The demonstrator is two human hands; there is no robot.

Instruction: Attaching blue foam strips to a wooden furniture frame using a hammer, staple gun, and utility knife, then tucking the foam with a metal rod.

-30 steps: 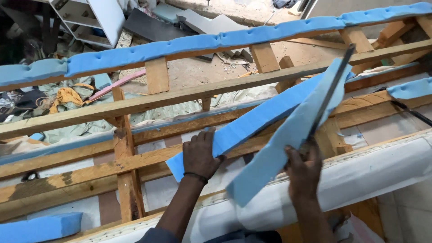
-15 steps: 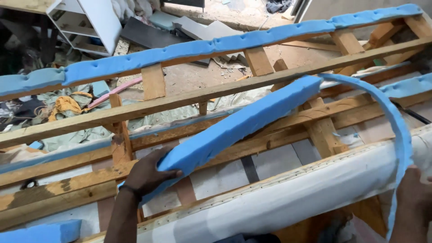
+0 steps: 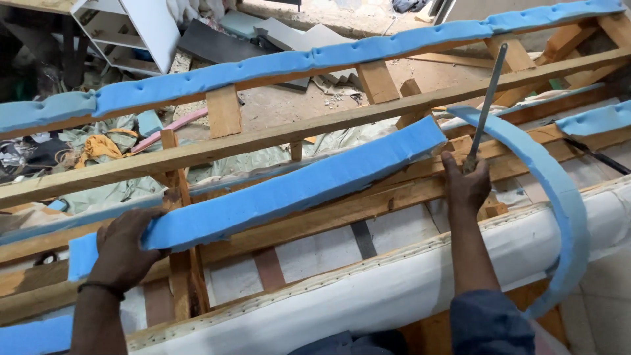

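Filling almost the whole view, a long wooden sofa frame [image 3: 315, 135] of rough rails and short upright blocks lies across the workshop, running from 9 o'clock up toward 2 o'clock. Its top rail carries a blue foam padding strip [image 3: 289, 66] fixed along the full length. At the near edge, from 7 to 3 o'clock, a rounded rail is covered with white fabric [image 3: 394, 296]. Behind the frame, the concrete floor [image 3: 296, 105] is dusty and littered. At 11 o'clock stands a white shelf unit [image 3: 125, 33], and at 12 o'clock lie some grey boards [image 3: 223, 39]. At 9 o'clock is a heap of crumpled cloth and scraps [image 3: 92, 148].

In the middle, a long blue foam strip [image 3: 289, 190] lies on the middle rails, slanting from 8 o'clock up to 1 o'clock. A second, thinner curved foam strip [image 3: 559, 197] bends in an arc from the centre right down to 4 o'clock.

The left hand [image 3: 121, 250], at 8 o'clock, is closed around the lower end of the long blue foam strip, with the fingers over its top edge. The right hand [image 3: 467, 184], at 3 o'clock, grips the handle of a thin metal blade [image 3: 486, 98], which points up toward 1 o'clock, just beside the upper end of the strip.
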